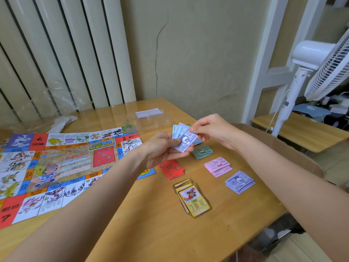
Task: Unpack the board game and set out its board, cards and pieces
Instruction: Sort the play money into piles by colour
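The colourful game board (pixel 62 165) lies unfolded on the left of the wooden table (pixel 151 224). My left hand (pixel 160 148) holds a fanned bundle of blue and purple play money (pixel 184 138) above the table, and my right hand (pixel 211 130) pinches its top right edge. Sorted piles lie below the hands: green notes (pixel 203 152), pink notes (pixel 218 166), purple notes (pixel 239 182), red cards (pixel 172 169) and yellow character cards (pixel 192 200).
A clear plastic tray (pixel 149 118) and crumpled plastic wrap (pixel 64 103) lie at the table's back. A cardboard flap (pixel 283 148) stands along the right edge. A white standing fan (pixel 309 72) is at the right, beside another table.
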Demonstrator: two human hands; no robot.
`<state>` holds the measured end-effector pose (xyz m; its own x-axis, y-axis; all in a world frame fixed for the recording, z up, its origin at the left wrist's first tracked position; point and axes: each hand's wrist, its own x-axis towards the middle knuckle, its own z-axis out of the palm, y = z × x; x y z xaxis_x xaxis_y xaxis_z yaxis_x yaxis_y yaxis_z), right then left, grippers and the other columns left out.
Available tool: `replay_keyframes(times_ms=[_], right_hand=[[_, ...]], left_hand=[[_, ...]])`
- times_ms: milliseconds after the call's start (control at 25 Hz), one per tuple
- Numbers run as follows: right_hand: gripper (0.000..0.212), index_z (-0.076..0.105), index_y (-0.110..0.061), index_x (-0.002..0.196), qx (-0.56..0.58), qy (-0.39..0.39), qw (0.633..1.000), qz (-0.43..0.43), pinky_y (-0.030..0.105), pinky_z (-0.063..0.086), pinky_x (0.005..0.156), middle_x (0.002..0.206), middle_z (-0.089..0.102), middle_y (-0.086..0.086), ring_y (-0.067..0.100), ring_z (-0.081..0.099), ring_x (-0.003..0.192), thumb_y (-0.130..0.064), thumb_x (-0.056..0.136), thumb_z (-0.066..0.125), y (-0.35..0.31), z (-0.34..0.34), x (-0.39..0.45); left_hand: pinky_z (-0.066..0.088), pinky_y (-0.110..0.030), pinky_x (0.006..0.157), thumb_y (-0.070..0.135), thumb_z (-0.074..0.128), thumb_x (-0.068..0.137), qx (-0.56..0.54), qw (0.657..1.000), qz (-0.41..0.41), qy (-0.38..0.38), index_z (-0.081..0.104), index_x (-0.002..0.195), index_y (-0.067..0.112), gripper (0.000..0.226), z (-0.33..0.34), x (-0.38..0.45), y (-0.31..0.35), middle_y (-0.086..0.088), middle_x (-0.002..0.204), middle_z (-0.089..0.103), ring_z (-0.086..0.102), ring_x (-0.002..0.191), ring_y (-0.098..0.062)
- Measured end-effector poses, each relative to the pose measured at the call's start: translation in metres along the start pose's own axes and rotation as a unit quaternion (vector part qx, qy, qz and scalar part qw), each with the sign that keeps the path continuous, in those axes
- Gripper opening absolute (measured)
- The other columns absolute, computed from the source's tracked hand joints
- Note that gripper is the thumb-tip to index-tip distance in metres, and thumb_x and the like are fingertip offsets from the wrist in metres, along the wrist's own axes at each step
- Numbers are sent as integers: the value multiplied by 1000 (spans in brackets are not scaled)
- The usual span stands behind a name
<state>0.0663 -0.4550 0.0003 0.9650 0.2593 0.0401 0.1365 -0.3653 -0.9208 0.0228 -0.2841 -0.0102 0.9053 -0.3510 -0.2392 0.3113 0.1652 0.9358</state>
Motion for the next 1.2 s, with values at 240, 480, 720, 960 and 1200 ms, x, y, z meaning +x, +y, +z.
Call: replay_keyframes(times_ms=[240,480,720,960,1200], right_hand=[[14,69,-1,94,12,-27,999,-12,17,41,52,70,64,4,6,55,57,-12,85,66,-1,5,-1],[21,63,6,103,-23,-7,1000,-15,12,42,47,65,61,4,-2,52,43,4,82,64,-4,3,-1],[24,61,1,107,41,-10,999,-9,13,45,48,67,62,7,3,57,47,4,83,63,-7,2,-6],[27,61,-1,109,2,-2,1000,-8,14,48,51,67,62,8,8,58,52,2,83,63,-13,-2,-11],[21,60,0,108,-90,-14,996,-8,12,45,44,60,58,10,2,54,38,1,86,60,-6,-13,-32]], left_hand=[[58,-25,63,3,35,99,-34,999,19,36,58,95,1,24,7,0,2,-12,72,71,69,62,-15],[58,-21,57,3,41,97,1,998,39,56,60,92,3,20,9,1,-1,-8,69,72,70,60,-13],[54,-15,51,5,46,96,80,988,90,102,62,87,9,19,4,4,0,3,61,69,64,52,-2],[54,-16,49,2,47,95,47,991,83,97,62,86,9,19,3,4,-1,3,59,69,64,51,-4],[53,-17,48,3,48,94,28,995,55,75,62,87,5,16,20,2,-11,-1,62,70,66,53,-5]])
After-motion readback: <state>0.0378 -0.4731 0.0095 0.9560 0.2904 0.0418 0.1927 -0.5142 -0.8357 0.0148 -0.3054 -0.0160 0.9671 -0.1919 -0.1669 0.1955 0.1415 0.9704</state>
